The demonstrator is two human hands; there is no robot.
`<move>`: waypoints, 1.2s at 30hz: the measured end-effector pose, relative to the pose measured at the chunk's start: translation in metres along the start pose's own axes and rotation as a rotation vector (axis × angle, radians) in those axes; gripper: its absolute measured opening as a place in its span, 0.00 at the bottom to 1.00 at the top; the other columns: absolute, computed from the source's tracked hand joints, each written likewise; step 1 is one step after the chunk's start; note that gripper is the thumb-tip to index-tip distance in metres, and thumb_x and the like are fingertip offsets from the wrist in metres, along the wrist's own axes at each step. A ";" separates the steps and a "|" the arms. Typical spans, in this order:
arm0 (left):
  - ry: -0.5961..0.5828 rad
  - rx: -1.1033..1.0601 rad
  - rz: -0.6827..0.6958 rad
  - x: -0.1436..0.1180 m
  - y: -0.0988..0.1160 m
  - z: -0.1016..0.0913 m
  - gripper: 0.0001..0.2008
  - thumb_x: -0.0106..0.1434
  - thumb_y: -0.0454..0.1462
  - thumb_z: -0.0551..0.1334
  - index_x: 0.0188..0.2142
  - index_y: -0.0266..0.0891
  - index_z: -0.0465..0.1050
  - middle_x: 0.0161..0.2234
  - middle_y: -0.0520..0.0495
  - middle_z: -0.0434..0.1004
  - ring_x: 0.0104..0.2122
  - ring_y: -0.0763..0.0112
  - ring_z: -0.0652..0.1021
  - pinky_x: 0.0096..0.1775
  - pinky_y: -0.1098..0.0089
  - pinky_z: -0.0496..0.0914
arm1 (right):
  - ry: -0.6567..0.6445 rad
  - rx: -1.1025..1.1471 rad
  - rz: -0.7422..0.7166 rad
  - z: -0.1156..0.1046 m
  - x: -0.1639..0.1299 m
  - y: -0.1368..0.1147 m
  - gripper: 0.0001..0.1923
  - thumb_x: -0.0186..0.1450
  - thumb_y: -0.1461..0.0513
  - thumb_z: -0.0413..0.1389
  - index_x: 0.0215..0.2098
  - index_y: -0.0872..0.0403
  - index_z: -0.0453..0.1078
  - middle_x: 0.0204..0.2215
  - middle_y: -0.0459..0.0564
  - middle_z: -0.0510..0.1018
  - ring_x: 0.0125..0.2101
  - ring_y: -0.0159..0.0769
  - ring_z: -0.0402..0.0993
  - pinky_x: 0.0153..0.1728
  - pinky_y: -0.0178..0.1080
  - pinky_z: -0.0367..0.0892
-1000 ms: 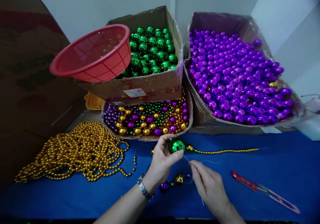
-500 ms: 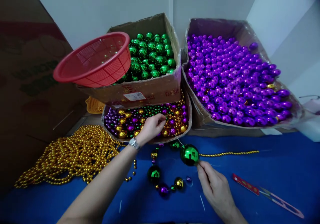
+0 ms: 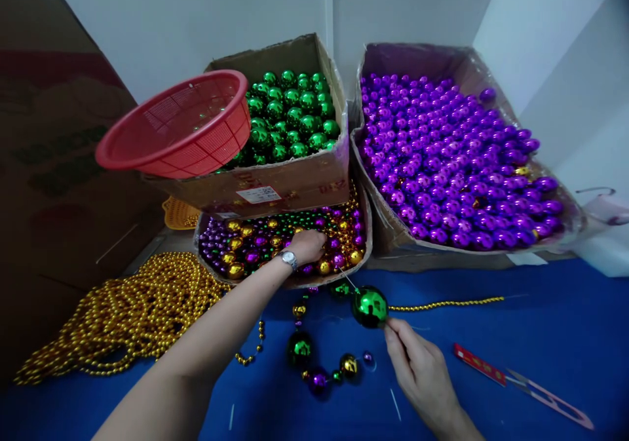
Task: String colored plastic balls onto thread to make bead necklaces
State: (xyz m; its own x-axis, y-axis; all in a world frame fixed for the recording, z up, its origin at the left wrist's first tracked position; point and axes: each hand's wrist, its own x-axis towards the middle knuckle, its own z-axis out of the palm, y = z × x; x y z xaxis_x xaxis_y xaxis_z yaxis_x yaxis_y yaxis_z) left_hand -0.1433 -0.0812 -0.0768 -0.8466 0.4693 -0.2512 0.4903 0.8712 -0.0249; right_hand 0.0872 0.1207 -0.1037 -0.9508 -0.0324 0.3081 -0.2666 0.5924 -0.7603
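Note:
My left hand, a silver watch on its wrist, reaches down into a box of mixed beads in purple, gold and green. Its fingers are curled among the beads, and the tips are hidden. My right hand pinches the near side of a large green bead, holding it over the blue table. A pale string stands out from the bead's far side. The rest of the bead strand, in green, gold and purple, curves over the tabletop to the left.
A carton of green balls bears a tilted red basket. To its right stands a carton of purple balls. Gold bead strings are heaped at left. Thread snips and a thin gold strand lie at right.
My left hand has gone deeper into the mixed beads, and its fingers have curled down. My right hand still holds the green bead in nearly the same place. The view has shifted slightly.

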 end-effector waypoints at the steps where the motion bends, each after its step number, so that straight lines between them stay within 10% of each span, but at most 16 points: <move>1: 0.004 -0.006 -0.009 0.001 0.001 0.000 0.15 0.64 0.40 0.57 0.49 0.36 0.66 0.47 0.42 0.70 0.43 0.63 0.74 0.42 0.57 0.71 | -0.002 0.001 -0.006 0.001 0.000 0.000 0.11 0.69 0.62 0.44 0.41 0.53 0.67 0.25 0.45 0.73 0.24 0.31 0.70 0.27 0.32 0.62; 10: 0.107 -0.260 -0.007 0.000 0.002 0.008 0.14 0.64 0.39 0.58 0.47 0.36 0.68 0.47 0.43 0.70 0.44 0.63 0.73 0.44 0.56 0.69 | -0.002 0.003 0.000 0.003 0.001 -0.001 0.12 0.70 0.61 0.43 0.41 0.53 0.67 0.26 0.47 0.73 0.24 0.32 0.70 0.27 0.33 0.63; 15: 0.244 -0.592 -0.015 -0.006 0.004 0.004 0.13 0.52 0.31 0.65 0.39 0.36 0.73 0.39 0.40 0.75 0.45 0.54 0.73 0.48 0.55 0.65 | 0.006 0.006 0.006 0.001 0.000 0.000 0.11 0.70 0.61 0.43 0.42 0.52 0.67 0.27 0.46 0.73 0.26 0.33 0.71 0.28 0.33 0.63; 20: 0.365 -1.048 0.006 -0.041 0.017 -0.004 0.15 0.62 0.37 0.55 0.47 0.33 0.68 0.41 0.39 0.75 0.42 0.60 0.76 0.45 0.59 0.70 | 0.009 0.005 0.031 0.000 -0.001 0.002 0.11 0.70 0.61 0.43 0.42 0.52 0.66 0.24 0.44 0.72 0.23 0.32 0.69 0.26 0.33 0.60; 29: 0.197 -2.084 -0.018 -0.097 0.046 0.001 0.11 0.60 0.35 0.62 0.42 0.33 0.71 0.38 0.40 0.77 0.33 0.72 0.78 0.40 0.71 0.74 | 0.000 -0.042 -0.023 0.009 0.005 -0.001 0.11 0.70 0.61 0.43 0.38 0.53 0.67 0.25 0.47 0.74 0.25 0.33 0.71 0.28 0.33 0.63; 36: 0.230 -2.232 -0.118 -0.101 0.058 -0.001 0.10 0.53 0.33 0.68 0.35 0.35 0.72 0.30 0.49 0.75 0.33 0.71 0.79 0.36 0.72 0.74 | 0.016 -0.088 -0.055 0.009 0.003 -0.001 0.12 0.69 0.61 0.42 0.38 0.53 0.67 0.24 0.47 0.74 0.24 0.33 0.72 0.28 0.33 0.64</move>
State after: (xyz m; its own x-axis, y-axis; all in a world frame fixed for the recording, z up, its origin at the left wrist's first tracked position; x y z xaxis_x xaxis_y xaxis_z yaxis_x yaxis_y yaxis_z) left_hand -0.0298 -0.0783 -0.0519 -0.9285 0.2789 -0.2451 -0.3553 -0.4758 0.8046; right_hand 0.0835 0.1124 -0.1074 -0.9324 -0.0545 0.3574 -0.3026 0.6585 -0.6890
